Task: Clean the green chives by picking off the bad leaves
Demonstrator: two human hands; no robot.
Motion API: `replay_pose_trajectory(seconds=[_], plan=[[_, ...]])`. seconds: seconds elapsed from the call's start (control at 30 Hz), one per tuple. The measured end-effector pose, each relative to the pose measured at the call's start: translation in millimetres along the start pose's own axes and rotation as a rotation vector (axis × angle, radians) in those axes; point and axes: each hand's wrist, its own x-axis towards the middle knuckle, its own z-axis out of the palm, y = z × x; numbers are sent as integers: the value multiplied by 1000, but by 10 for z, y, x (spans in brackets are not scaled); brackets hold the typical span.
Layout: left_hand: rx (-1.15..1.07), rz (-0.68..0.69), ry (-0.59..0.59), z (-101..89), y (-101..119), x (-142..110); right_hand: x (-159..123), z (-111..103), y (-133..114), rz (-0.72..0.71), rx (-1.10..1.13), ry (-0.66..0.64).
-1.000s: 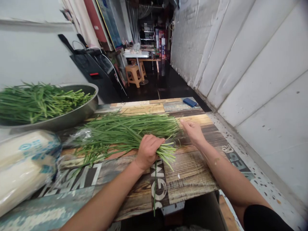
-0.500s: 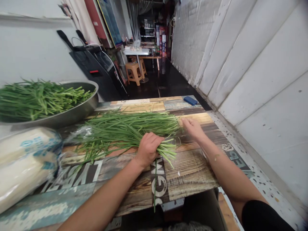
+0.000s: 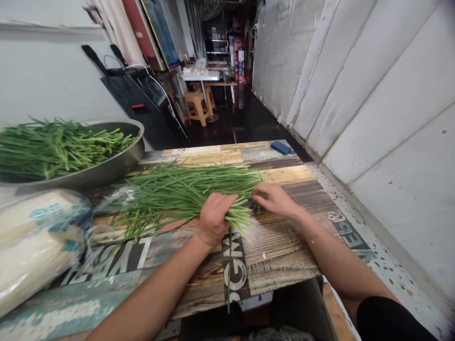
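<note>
My left hand (image 3: 216,215) is closed round a bunch of garlic chives (image 3: 239,214), whose pale stem ends poke out to its right. A larger pile of garlic chives (image 3: 199,179) lies flat on the table behind that hand, leaves toward the left. Beside the stem ends is my right hand (image 3: 273,199), its fingers curled together; whatever may be between them is hidden. One long green leaf (image 3: 229,270) hangs below my left hand over the table's front edge.
On the left, a metal basin (image 3: 121,158) heaped with more chives stands behind a plastic-wrapped pale package (image 3: 42,237). A small blue box (image 3: 280,148) lies at the far corner of the wood-patterned table (image 3: 284,251). A white wall (image 3: 384,94) runs along the right.
My right hand has moved left and slightly down, closer to the held stems. My left hand has shifted slightly left with its bunch.
</note>
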Motion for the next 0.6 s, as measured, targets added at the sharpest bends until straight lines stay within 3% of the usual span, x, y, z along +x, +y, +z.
replay_pose_trajectory(seconds=[0.1,0.23,0.37,0.5,0.53,0.6], plan=[[15,78,-108,10,20,31,-20,-1,-125,-90,64,-28],[-8,72,-172,24,36,44,-25,36,-155,-146,77,9],[-51,55,-119,28,39,30,-9,-71,-36,19,209,60],[-139,-14,-66,42,62,35,-1,-204,53,321,444,332],[-146,-23,-69,45,69,40,-2,-208,46,326,452,325],[-149,-27,-79,49,81,48,-8,-168,-4,226,425,180]])
